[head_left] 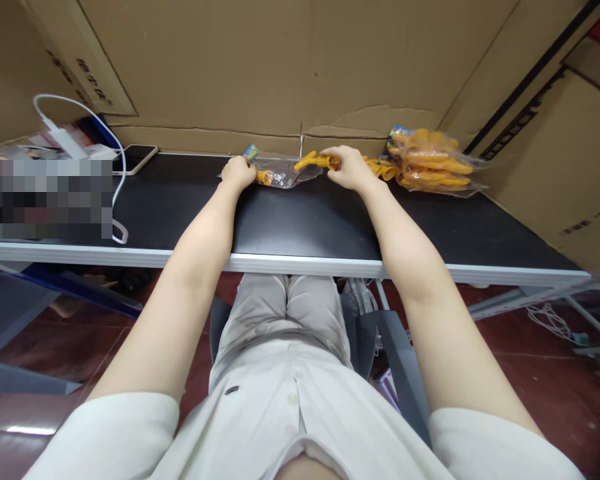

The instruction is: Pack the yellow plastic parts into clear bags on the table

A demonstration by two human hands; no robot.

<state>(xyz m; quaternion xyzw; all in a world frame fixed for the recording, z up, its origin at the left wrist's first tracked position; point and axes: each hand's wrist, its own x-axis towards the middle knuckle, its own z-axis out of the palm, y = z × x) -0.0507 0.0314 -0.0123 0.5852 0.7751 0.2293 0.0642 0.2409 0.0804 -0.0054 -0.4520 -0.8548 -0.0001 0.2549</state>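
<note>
My left hand point(238, 172) grips one end of a clear plastic bag point(285, 172) lying on the black table point(300, 220) at its far edge. A colourful header card point(251, 151) sticks up by that hand. My right hand point(349, 167) holds a yellow plastic toy point(316, 161) whose tip sits at the bag's open end. More yellow toys point(383, 169) lie loose just right of my right hand.
A pile of bagged yellow toys point(433, 163) sits at the back right. A phone point(136, 159), a white charger and cable point(67, 137) lie at the back left. Cardboard walls point(300, 73) close off the far side. A blurred patch covers the left.
</note>
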